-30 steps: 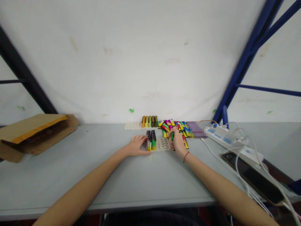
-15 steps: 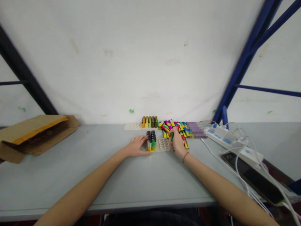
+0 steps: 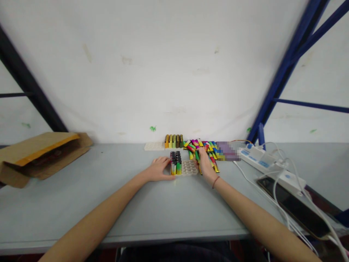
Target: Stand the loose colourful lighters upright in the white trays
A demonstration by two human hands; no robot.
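Observation:
A white tray [image 3: 189, 168] with round holes lies on the grey table. Several coloured lighters [image 3: 176, 162] stand upright in its left part. My left hand [image 3: 158, 169] rests flat against the tray's left side, fingers spread, touching the standing lighters. My right hand [image 3: 205, 163] sits at the tray's right edge, fingers closed round a green lighter [image 3: 197, 155]. Just behind that hand lies a loose pile of coloured lighters [image 3: 203, 147].
A second white tray [image 3: 154, 146] with a row of lighters [image 3: 173, 141] stands against the wall. A brown envelope [image 3: 35, 153] lies far left. A power strip [image 3: 269, 162], white cables and a phone [image 3: 296, 205] are at the right. A blue shelf post [image 3: 275, 87] rises behind.
My right hand has shifted slightly left towards the tray with the green lighter. My left hand has stayed by the tray.

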